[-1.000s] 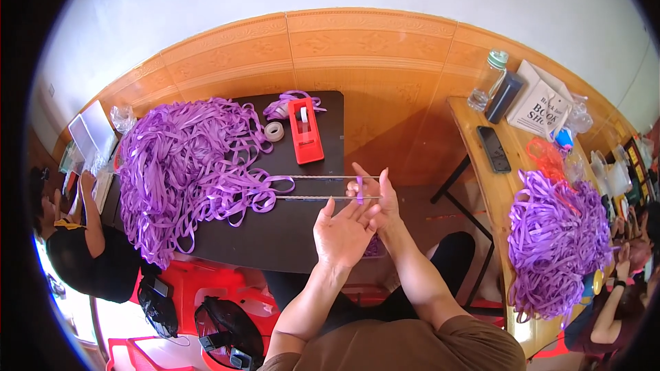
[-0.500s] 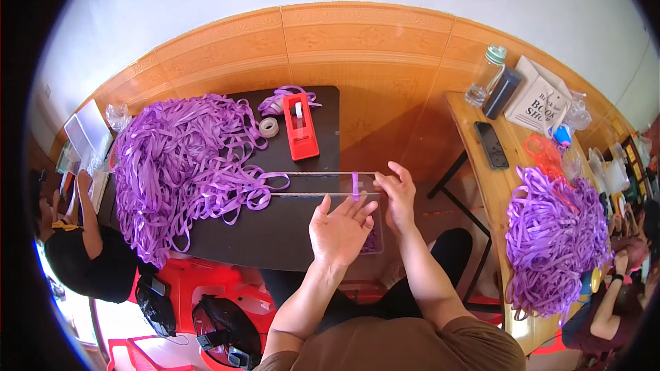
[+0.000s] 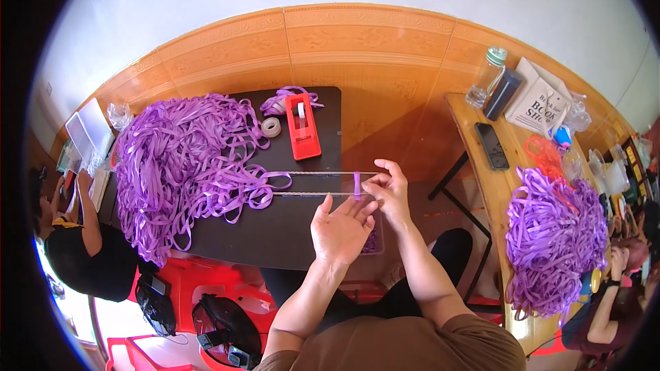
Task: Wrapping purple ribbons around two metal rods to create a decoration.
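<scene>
A dark bench [image 3: 265,242] is stretching out before me, and a tangled pile of purple ribbon [image 3: 179,158] is covering its left part. By the bench's right edge, my left hand [image 3: 342,232] is facing palm up with its fingers apart, while my right hand [image 3: 389,196] is holding thumb and fingertips close together. A red tape dispenser [image 3: 306,145] is sitting farther back. Two thin rods [image 3: 320,173] are running side by side from the ribbon toward my hands. A tape roll [image 3: 265,126] is lying beside the dispenser. A narrow purple band [image 3: 357,187] is spanning both rods just beside my right fingertips; I cannot tell whether they are gripping it.
</scene>
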Demonstrator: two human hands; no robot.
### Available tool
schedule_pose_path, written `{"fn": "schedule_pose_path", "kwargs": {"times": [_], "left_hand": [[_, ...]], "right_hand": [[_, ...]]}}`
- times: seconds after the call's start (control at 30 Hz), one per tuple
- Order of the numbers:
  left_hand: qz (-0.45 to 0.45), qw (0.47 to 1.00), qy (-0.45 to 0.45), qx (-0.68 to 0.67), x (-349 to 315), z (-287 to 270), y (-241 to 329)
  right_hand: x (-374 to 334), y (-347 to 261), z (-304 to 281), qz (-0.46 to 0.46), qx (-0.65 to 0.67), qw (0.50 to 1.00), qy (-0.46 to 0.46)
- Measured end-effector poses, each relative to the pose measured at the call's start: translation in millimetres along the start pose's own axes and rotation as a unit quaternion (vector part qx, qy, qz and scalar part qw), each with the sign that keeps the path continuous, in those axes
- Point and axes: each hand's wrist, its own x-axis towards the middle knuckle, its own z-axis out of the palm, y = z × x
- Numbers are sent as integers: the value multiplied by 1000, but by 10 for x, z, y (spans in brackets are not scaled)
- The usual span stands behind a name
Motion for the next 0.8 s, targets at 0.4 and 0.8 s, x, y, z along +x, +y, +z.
{"fn": "schedule_pose_path", "kwargs": {"times": [0.4,0.8], "left_hand": [[3,1000,-2,-1,1,-33,-9],[7,1000,3,3,6,-2,-8]], "right_hand": [[157,169,-43,190,150,969,-46],[-10,64,27,104,111,988,33]]}}
